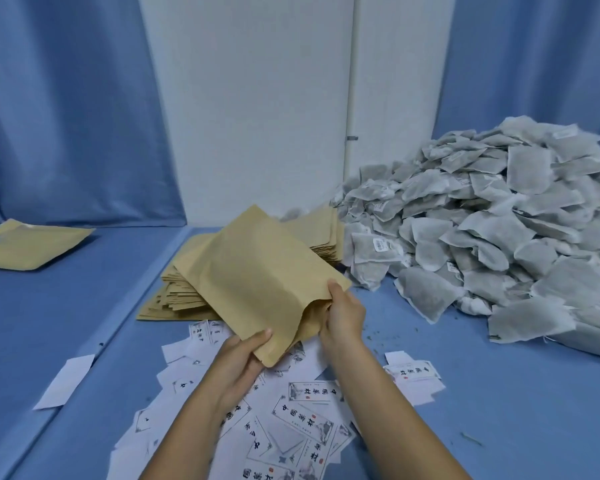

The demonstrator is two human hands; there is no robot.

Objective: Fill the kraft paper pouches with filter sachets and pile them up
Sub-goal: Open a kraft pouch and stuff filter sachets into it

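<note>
I hold one kraft paper pouch tilted above the table, its open mouth facing me. My left hand grips its near left corner. The fingers of my right hand reach into the mouth while its thumb lies on the pouch's upper edge. Behind the pouch lies a fanned stack of empty kraft pouches. A big heap of grey filter sachets covers the table's right side. One flat kraft pouch lies at far left.
Several white printed labels are scattered on the blue tablecloth under my forearms. A loose white slip lies to the left. Blue curtains and a white wall panel close off the back.
</note>
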